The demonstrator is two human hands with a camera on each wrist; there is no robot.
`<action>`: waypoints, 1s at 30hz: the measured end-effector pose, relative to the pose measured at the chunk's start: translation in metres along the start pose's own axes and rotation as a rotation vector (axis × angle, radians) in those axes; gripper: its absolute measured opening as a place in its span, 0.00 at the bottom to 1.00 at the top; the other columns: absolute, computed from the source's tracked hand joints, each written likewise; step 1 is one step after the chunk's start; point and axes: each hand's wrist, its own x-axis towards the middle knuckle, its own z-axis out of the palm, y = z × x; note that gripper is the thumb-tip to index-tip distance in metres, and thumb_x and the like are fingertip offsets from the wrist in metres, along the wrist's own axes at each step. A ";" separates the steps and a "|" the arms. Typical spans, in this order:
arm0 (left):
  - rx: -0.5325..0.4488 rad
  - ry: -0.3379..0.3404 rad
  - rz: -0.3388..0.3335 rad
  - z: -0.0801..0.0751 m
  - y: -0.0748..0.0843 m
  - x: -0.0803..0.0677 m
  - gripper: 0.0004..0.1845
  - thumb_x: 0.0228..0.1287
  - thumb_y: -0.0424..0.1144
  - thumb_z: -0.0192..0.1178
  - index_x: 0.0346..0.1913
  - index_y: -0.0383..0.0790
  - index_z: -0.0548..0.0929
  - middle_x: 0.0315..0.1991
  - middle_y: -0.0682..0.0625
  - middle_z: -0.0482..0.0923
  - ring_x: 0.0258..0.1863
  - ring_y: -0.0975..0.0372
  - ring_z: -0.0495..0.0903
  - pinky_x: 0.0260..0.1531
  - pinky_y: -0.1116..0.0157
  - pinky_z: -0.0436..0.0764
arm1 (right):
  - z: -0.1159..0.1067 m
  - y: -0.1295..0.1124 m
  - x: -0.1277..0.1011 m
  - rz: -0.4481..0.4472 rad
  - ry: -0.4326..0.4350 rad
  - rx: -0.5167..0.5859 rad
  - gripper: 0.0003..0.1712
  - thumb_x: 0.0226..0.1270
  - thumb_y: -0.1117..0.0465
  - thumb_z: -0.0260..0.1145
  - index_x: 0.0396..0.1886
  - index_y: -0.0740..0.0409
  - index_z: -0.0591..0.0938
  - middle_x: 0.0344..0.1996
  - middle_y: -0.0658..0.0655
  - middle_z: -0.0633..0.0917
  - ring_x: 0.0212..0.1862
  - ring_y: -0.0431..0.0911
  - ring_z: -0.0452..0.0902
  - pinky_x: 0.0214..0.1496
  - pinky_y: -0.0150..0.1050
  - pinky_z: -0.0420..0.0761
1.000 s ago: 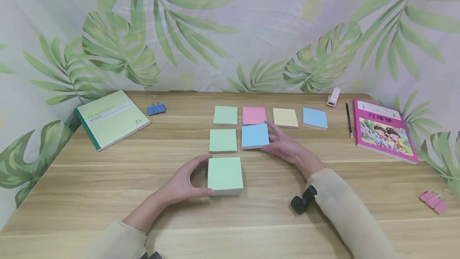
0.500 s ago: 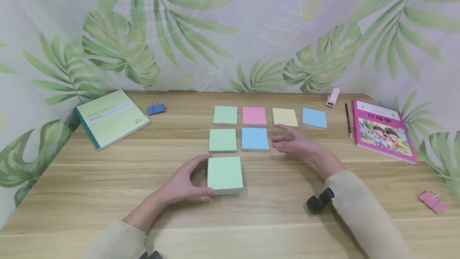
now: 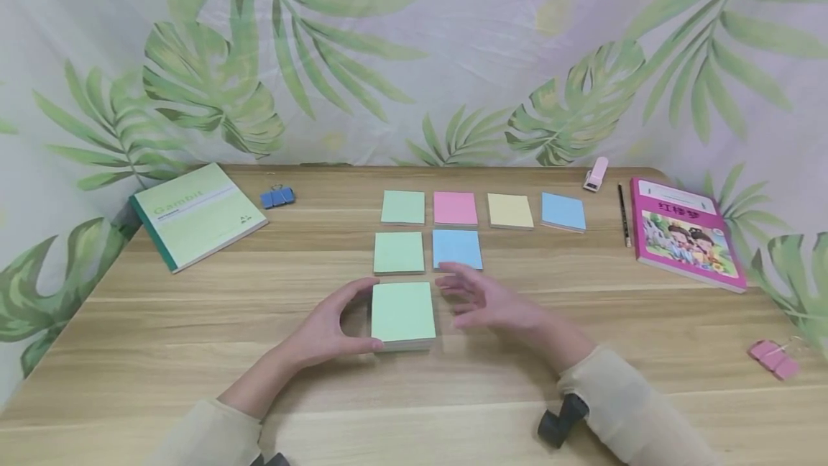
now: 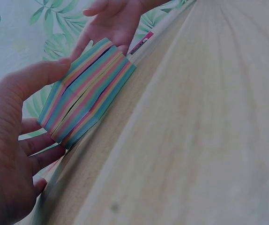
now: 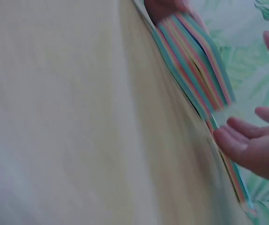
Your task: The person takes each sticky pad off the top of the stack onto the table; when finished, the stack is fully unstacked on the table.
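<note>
A thick stack of sticky notes (image 3: 403,311) with a green top lies on the wooden table. My left hand (image 3: 330,326) grips it from the left, thumb at the near corner and fingers at the far one. In the left wrist view the stack's sides (image 4: 87,93) show pink, yellow, blue and green stripes with gaps between pads. My right hand (image 3: 488,300) hovers just right of the stack with spread fingers and holds nothing. Its fingertips overlap the near edge of a blue sticky note pad (image 3: 456,247). Beside that lies a green pad (image 3: 398,253).
Behind is a row of thin pads: green (image 3: 403,207), pink (image 3: 455,208), yellow (image 3: 509,211) and blue (image 3: 563,211). A notebook (image 3: 198,214) and blue binder clip (image 3: 277,197) lie left; a pink stapler (image 3: 596,174), pencil (image 3: 624,214), book (image 3: 688,234) and pink binder clip (image 3: 773,359) right.
My right hand set down and let go of the blue pad, drew back to the right, then came nearer to the stack. The left hand has kept its grip in place.
</note>
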 end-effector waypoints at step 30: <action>0.072 -0.033 0.041 0.002 -0.005 0.001 0.45 0.36 0.53 0.68 0.61 0.44 0.61 0.57 0.52 0.62 0.57 0.59 0.58 0.55 0.53 0.55 | -0.016 0.008 -0.020 0.059 0.144 0.278 0.54 0.40 0.84 0.58 0.65 0.56 0.44 0.55 0.70 0.63 0.49 0.57 0.69 0.47 0.44 0.71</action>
